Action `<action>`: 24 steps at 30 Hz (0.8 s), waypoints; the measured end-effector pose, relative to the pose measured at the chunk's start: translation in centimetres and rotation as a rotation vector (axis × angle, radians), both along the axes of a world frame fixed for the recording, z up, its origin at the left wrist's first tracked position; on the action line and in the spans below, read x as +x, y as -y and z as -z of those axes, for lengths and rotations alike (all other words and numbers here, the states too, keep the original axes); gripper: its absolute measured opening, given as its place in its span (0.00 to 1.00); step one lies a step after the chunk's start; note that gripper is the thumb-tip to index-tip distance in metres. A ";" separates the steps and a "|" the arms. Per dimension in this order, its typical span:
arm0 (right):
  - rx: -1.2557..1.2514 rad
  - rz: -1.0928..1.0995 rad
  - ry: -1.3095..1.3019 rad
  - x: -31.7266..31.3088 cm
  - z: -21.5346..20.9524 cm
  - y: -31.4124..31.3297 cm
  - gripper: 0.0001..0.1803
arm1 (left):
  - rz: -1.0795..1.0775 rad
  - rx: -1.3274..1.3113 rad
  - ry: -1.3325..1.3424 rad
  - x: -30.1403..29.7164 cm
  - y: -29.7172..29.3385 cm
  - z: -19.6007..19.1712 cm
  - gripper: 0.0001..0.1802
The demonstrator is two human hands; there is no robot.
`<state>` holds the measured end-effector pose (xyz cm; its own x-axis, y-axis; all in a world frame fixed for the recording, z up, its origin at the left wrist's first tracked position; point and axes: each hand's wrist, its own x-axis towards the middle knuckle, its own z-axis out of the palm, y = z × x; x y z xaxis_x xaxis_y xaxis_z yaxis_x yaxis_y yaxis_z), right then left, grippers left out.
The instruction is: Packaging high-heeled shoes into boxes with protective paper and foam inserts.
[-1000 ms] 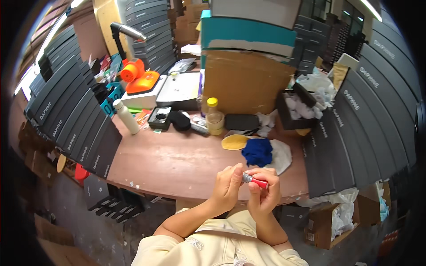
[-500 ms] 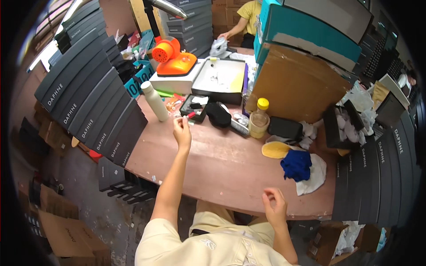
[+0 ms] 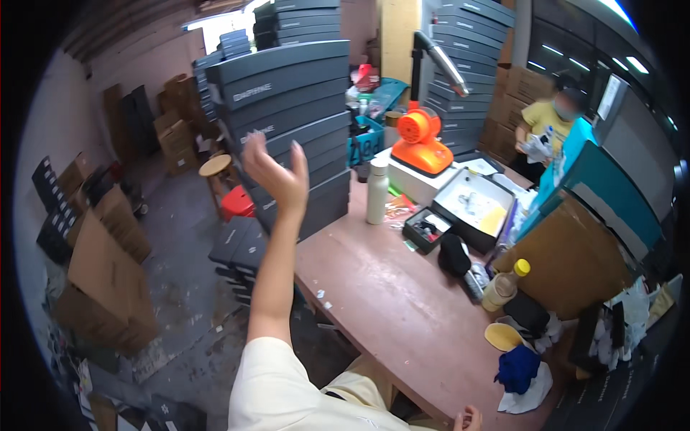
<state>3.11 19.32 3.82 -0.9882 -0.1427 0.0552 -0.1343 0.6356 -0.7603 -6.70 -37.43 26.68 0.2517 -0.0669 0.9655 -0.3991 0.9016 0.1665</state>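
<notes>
Left hand (image 3: 279,178) was raised in front of the closed grey box stack (image 3: 323,147); contact unclear. Fingers loosely together, thumb spread away, nothing seen in them. Right hand (image 3: 468,419) was cut off at the lower edge, fingers curled; couldn't tell if pinching anything. Blue cloth (image 3: 517,368) lay beyond the right fingers. Right of the left fingers: white bottle (image 3: 376,192), upright, capped, contents hidden. Past that, small black box (image 3: 417,240), open, held small red and pale bits. Just behind it, larger shallow box (image 3: 463,231), also open, held small pale pieces and something yellow. Yellow-capped bottle (image 3: 502,289) stood above the right fingers. Well right of both hands, dark box (image 3: 586,339) held crumpled white material.
</notes>
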 end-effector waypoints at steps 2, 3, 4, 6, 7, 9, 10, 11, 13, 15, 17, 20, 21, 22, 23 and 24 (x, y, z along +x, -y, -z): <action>0.023 -0.015 0.085 -1.1 -1.5 1.1 0.19 | -0.097 0.052 -0.198 4.6 5.0 -4.7 0.37; 0.016 -0.039 0.094 -1.8 -2.3 1.9 0.18 | -0.096 0.054 -0.252 6.0 7.7 -6.1 0.34; 0.001 -0.057 0.108 -2.6 -3.1 3.1 0.18 | 0.058 0.097 -0.172 7.5 10.3 -7.2 0.28; -0.083 -0.124 -0.132 -3.7 -2.6 5.3 0.18 | 0.299 0.159 0.024 7.8 13.3 -8.0 0.24; -0.095 -0.142 -0.132 -3.7 -3.8 6.9 0.17 | 0.303 0.223 0.065 7.3 13.7 -8.0 0.24; -0.143 -0.200 -0.174 -3.1 -5.6 9.9 0.16 | 0.211 0.189 0.041 7.5 16.9 -8.5 0.26; -0.180 -0.249 -0.219 -2.7 -5.8 10.9 0.15 | 0.194 0.164 0.079 7.9 19.5 -9.1 0.26; -0.161 -0.279 -0.205 -2.2 -5.8 11.3 0.15 | 0.143 0.308 0.199 7.7 18.7 -9.8 0.28; -0.135 -0.313 -0.168 -1.5 -5.2 10.8 0.14 | 0.055 0.373 0.357 7.9 19.9 -11.9 0.32; -0.104 -0.295 -0.136 -0.5 -4.0 9.8 0.14 | 0.186 0.380 0.407 8.2 20.4 -13.6 0.28; -0.062 -0.217 -0.086 0.1 -2.9 7.9 0.15 | 0.240 0.299 0.351 7.1 13.9 -12.6 0.25; 0.054 0.038 -0.221 -0.4 0.7 3.9 0.19 | 0.193 0.152 0.111 8.2 1.8 -8.2 0.22; 0.133 0.167 -0.272 -1.1 1.9 1.9 0.22 | 0.128 0.095 0.062 9.2 -2.8 -6.3 0.20; 0.130 0.274 -0.296 -2.1 2.7 -0.4 0.25 | 0.282 0.127 -0.002 10.1 -6.6 -4.0 0.20; 0.140 0.389 -0.325 -3.4 2.9 -2.8 0.29 | 0.308 0.291 -0.001 10.4 -12.1 -1.8 0.18; 0.236 0.439 -0.370 -4.9 2.2 -4.2 0.32 | 0.392 0.241 0.019 11.9 -13.8 0.8 0.17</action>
